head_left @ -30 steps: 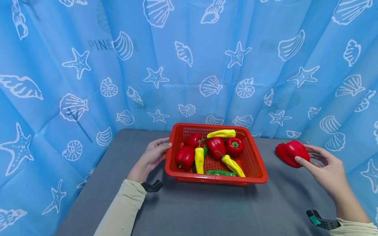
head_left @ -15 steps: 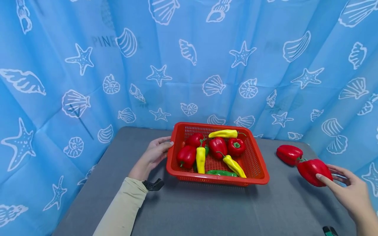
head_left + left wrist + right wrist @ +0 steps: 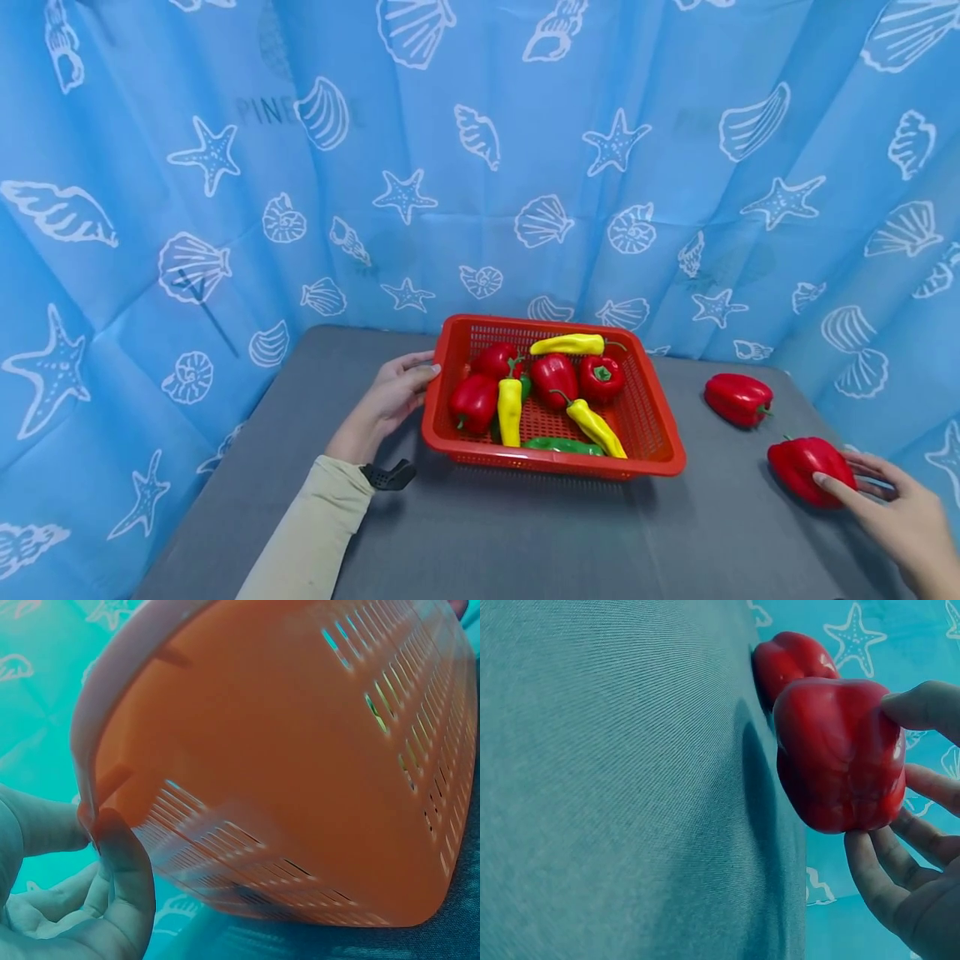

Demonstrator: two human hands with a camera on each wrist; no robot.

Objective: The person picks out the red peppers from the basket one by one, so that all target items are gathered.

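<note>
At the right of the head view, my right hand holds a red bell pepper between thumb and fingers. In the right wrist view that bell pepper appears just above the grey cloth, its shadow beside it. A second red bell pepper lies farther back on the table. My left hand pinches the left rim of a red plastic basket; the left wrist view shows thumb and finger on the basket's rim. Inside are several red bell peppers, yellow peppers and green peppers.
A grey cloth-covered table bears everything. Behind it and along both sides hangs a blue curtain with white shell and starfish prints. The basket stands close to the table's back edge.
My right hand has moved right and toward the front with one red bell pepper, away from the other, which stayed at the back, and lowered it. The left hand keeps its place on the basket rim.
</note>
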